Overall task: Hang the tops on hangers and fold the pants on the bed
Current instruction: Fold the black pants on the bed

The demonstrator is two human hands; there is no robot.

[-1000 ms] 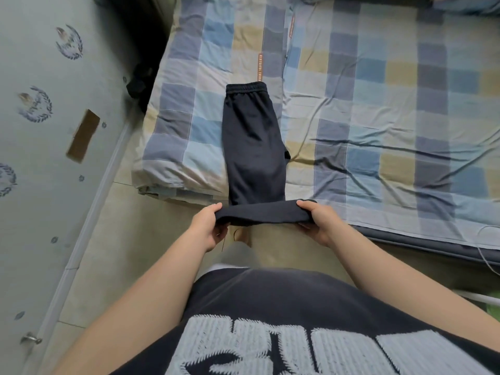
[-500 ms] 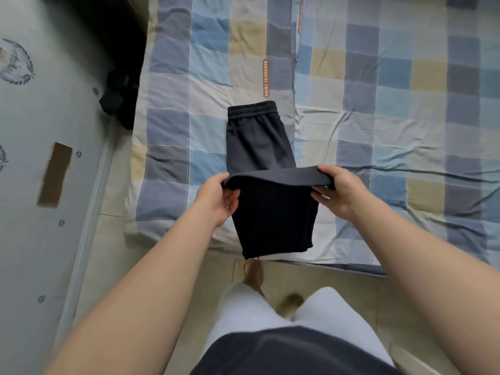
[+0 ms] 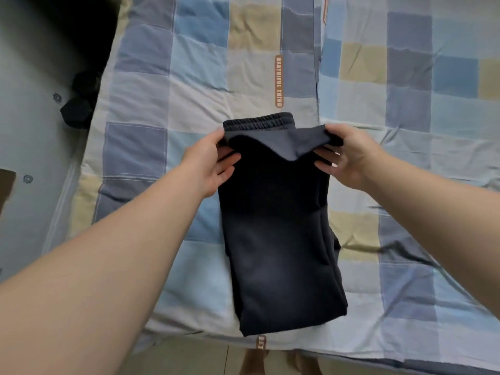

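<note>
Checked quilt (image 3: 167,169) in blue, grey, cream and pale yellow squares covers the bed and fills most of the view; its cloth is soft and lightly creased. Dark charcoal pants (image 3: 278,253) lie flat on it as a long narrow rectangle, matte and thick like sweatshirt knit. Their gathered elastic waistband (image 3: 259,121) forms the far end; the near end is a rounded fold close to the quilt's edge.

My left hand (image 3: 208,161) pinches the left corner of the leg hems (image 3: 284,139), thumb on top and fingers beneath. My right hand (image 3: 349,155) pinches the right corner in the same way. Between the two grips the cloth sags in a shallow curve just over the waistband.

Beyond the waistband an orange woven label (image 3: 279,81) with pale lettering runs lengthwise on the quilt. A second such label (image 3: 261,342) peeks out at the pants' near end. Left of the pants, past the quilt's edge, a black lumpy object (image 3: 78,106) sits in shadow against a pale panel (image 3: 27,136) dotted with small round marks; what it is I cannot tell. Nearer than the pants, beige floor tiles (image 3: 189,358) and my bare feet (image 3: 254,361) show, blurred.
</note>
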